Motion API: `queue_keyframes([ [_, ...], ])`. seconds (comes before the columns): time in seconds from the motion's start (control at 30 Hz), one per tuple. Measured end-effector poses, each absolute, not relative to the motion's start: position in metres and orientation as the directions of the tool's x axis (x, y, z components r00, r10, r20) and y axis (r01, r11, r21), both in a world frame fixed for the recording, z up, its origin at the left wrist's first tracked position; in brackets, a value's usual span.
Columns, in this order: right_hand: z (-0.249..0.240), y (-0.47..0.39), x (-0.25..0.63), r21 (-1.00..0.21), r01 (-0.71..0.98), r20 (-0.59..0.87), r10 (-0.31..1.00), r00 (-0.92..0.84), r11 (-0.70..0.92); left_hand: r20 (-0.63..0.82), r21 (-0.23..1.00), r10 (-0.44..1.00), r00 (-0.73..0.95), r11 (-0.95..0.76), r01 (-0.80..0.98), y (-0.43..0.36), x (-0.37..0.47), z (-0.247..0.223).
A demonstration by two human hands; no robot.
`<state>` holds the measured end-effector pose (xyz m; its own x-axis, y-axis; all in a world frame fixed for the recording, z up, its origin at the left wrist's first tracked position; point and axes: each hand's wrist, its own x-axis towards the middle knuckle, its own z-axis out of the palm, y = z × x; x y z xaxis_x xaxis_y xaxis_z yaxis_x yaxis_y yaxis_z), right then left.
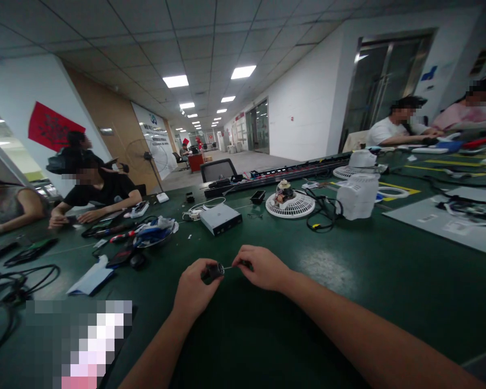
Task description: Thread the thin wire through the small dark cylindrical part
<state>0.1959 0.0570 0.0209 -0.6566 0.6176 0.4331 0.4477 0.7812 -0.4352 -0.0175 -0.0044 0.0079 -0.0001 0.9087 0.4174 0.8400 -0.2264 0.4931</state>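
My left hand is closed round a small dark cylinder, its round end turned toward my right hand. A thin metal rod runs from that end to the pinched fingertips of my right hand. Something dark shows beneath the right fingers; whether it belongs to the rod, I cannot tell. Both hands are just above the dark green tabletop. Past them lies a silver-grey box, like a disc drive.
Beyond my right hand are a round white fan grille with a motor on it and a white housing. To the left are a blue cloth bundle, a black mouse and cables. Several people sit around the table.
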Motion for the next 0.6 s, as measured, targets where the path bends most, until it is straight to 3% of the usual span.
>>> queue_keyframes([
  [0.17,0.0200,0.0563,0.1976,-0.366,0.494,0.419,0.613,-0.670,0.789,0.413,0.465,0.907,0.086,-0.291,0.836,-0.0062,-0.0147,0.0086],
  [0.43,0.0232,0.0550,0.2010,-0.456,0.413,0.368,0.589,-0.720,0.789,0.435,0.470,0.892,0.126,-0.344,0.812,-0.0071,-0.0134,0.0122],
  [0.6,0.0243,0.0523,0.1986,-0.420,0.482,0.357,0.628,-0.692,0.769,0.424,0.466,0.891,0.160,-0.366,0.805,-0.0069,-0.0136,0.0108],
])
